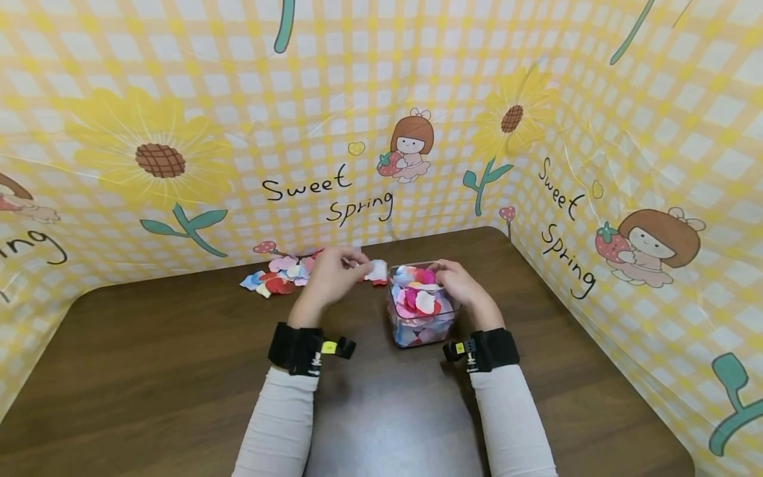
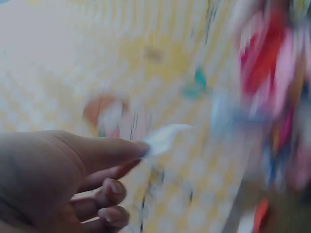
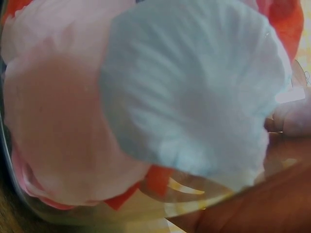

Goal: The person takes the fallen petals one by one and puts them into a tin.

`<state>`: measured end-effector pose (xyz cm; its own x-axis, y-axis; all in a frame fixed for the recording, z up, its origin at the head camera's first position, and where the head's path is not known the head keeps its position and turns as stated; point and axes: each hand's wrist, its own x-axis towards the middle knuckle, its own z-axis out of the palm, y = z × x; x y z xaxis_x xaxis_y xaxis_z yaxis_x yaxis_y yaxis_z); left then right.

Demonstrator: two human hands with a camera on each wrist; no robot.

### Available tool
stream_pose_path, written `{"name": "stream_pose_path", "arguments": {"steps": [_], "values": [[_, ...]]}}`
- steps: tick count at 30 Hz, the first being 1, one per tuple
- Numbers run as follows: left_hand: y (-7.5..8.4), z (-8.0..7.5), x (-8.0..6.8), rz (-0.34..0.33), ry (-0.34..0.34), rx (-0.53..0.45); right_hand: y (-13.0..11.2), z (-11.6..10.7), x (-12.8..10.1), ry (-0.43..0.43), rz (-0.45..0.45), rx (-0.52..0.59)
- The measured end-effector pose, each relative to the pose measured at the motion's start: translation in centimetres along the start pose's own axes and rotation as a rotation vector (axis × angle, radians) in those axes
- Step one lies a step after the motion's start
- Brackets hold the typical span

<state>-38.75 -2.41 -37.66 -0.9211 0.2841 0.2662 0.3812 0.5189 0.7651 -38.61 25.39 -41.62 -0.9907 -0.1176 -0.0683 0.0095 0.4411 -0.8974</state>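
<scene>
My left hand (image 1: 334,275) pinches a pale bluish-white artificial petal (image 2: 165,140) between thumb and index finger, the other fingers loosely curled. It is to the left of a clear square plastic container (image 1: 424,317) filled with petals (image 1: 411,301) in pink, magenta, blue, white and red. At the container's far right corner, my right hand (image 1: 463,283) grips the rim and side wall. Through the clear wall its fingers (image 3: 248,199) show in the right wrist view, where a large pale blue petal (image 3: 189,92) lies over pink ones.
A loose pile of mixed petals (image 1: 277,281) lies at the back of the brown wooden table (image 1: 179,371), partly hidden behind my left hand. Yellow checked cloth (image 1: 334,86) with printed flowers hangs along the table's back and right edges.
</scene>
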Motion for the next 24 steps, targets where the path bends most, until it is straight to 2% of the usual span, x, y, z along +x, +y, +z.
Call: {"name": "stream_pose_path", "arguments": {"steps": [2, 6, 10, 13, 16, 19, 22, 24], "values": [[1.8, 1.3, 0.0, 0.076, 0.007, -0.038, 0.0, -0.1, 0.1, 0.000, -0.004, -0.003], [4.3, 4.4, -0.5, 0.139, -0.002, -0.055, 0.0, -0.2, 0.1, -0.015, -0.009, -0.001], [5.6, 7.0, -1.0, 0.204, -0.020, 0.023, 0.1, -0.3, 0.1, -0.016, -0.030, 0.005], [6.0, 7.8, -1.3, 0.249, -0.029, 0.087, 0.1, -0.2, 0.2, -0.010, -0.041, -0.001], [5.7, 7.1, -1.1, 0.236, -0.001, 0.083, 0.1, -0.1, 0.2, -0.009, -0.038, -0.007], [4.3, 4.8, -0.5, 0.182, 0.048, 0.011, 0.1, -0.1, 0.2, -0.013, -0.022, -0.008], [1.7, 1.8, 0.0, 0.103, 0.147, -0.012, 0.0, -0.1, 0.1, -0.018, -0.005, -0.008], [-0.5, 0.3, 0.1, 0.038, 0.234, 0.055, 0.1, -0.1, 0.1, -0.020, 0.007, -0.008]]}}
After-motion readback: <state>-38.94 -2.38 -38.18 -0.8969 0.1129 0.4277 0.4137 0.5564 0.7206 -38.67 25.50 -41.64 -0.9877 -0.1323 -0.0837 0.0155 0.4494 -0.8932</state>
